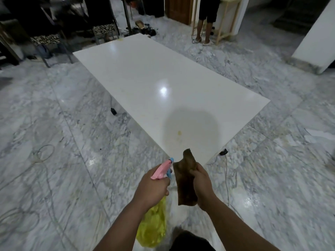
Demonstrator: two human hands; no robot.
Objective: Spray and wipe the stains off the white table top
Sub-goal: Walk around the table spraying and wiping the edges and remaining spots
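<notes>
A long white table top (154,73) lies ahead with its near corner just beyond my hands. A small yellow stain (179,132) sits near that corner, inside my head's shadow, and a fainter yellowish mark (120,40) shows at the far edge. My left hand (152,187) grips a spray bottle (162,171) with a pink head, a blue nozzle and a yellow body hanging below. My right hand (202,183) holds a brown cloth (185,178) that hangs down. Both hands are short of the table's corner, over the floor.
Grey marble floor surrounds the table, with cables (226,178) and small black plugs (223,152) (113,111) near it. Patterned stools (46,40) and dark furniture stand at the far left. A person's legs (205,24) stand by a wooden frame at the back. A white panel (315,38) leans at right.
</notes>
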